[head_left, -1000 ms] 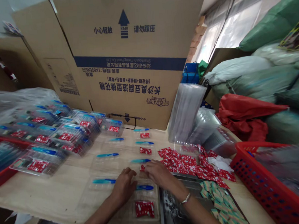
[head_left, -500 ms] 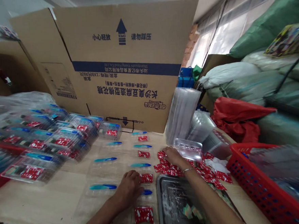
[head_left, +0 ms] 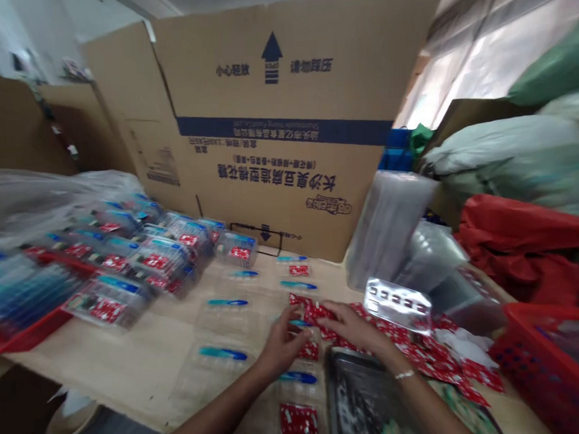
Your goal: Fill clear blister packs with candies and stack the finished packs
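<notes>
My left hand (head_left: 282, 344) is over the row of clear plastic trays, fingers apart, beside a red packet (head_left: 307, 350) and a blue pen-shaped piece (head_left: 299, 323). To its right, my right hand (head_left: 353, 326) pinches a small red packet with white marks (head_left: 316, 311) at the left end of a loose packet pile (head_left: 391, 332). Nearer me, a tray holds another red packet (head_left: 298, 422), with a blue pen-shaped piece (head_left: 298, 377) above it. More blue pieces (head_left: 223, 354) lie in the trays to the left. Motion blurs some edges.
A dark metal tray (head_left: 333, 399) lies under my right forearm. Filled clear boxes (head_left: 108, 302) stand at left, beside a red crate (head_left: 68, 318). A large cardboard carton (head_left: 276, 171) blocks the back. Stacked clear trays (head_left: 387, 230) and a red basket (head_left: 537, 358) are at right.
My right hand has moved left from the pile with a red packet. My left hand has risen from the nearer packets, its fingers now spread. The view has swung left.
</notes>
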A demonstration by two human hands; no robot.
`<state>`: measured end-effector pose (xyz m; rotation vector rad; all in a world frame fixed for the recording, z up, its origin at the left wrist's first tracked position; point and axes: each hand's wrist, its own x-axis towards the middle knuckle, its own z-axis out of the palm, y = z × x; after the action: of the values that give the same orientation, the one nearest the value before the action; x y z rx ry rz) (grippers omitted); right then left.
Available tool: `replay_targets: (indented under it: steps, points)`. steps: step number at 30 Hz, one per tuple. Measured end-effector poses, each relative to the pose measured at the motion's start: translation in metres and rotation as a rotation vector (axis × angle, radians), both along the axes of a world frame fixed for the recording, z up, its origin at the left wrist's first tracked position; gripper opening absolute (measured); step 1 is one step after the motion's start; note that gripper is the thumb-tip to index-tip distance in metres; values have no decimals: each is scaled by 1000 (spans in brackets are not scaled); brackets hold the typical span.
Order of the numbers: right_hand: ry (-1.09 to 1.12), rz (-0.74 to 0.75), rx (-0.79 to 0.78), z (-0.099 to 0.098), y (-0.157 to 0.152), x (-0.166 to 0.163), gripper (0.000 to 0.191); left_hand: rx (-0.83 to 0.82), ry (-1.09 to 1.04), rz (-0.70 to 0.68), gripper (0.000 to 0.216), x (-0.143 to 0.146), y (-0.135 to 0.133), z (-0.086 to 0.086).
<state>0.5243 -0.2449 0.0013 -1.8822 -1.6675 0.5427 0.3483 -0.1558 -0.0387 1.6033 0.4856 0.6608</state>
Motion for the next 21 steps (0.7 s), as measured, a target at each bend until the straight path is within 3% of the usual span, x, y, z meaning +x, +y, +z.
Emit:
replay_targets:
  steps: [2, 4, 7, 11, 15, 21]
  points:
    - [142, 96, 3, -8, 6, -17, 22, -91, -60, 56, 34, 0, 5, -2]
    - [163, 44, 16, -20, 14, -28, 27, -88, -28, 146, 30, -10, 21, -5]
    - [86, -79, 5, -37, 29, -39, 24, -30, 75, 337, 26, -36, 65, -4]
    - [-7, -54, -35, -43, 53, -65, 13, 130, 261, 550, 27, -46, 133, 5]
    - [-48, -15, -16, -36, 70, -86, 12, 331, 469, 565, 18, -33, 165, 7]
    - [-68, -2, -32, -19, 87, -112, 26, 572, 653, 469, 14, -32, 158, 5]
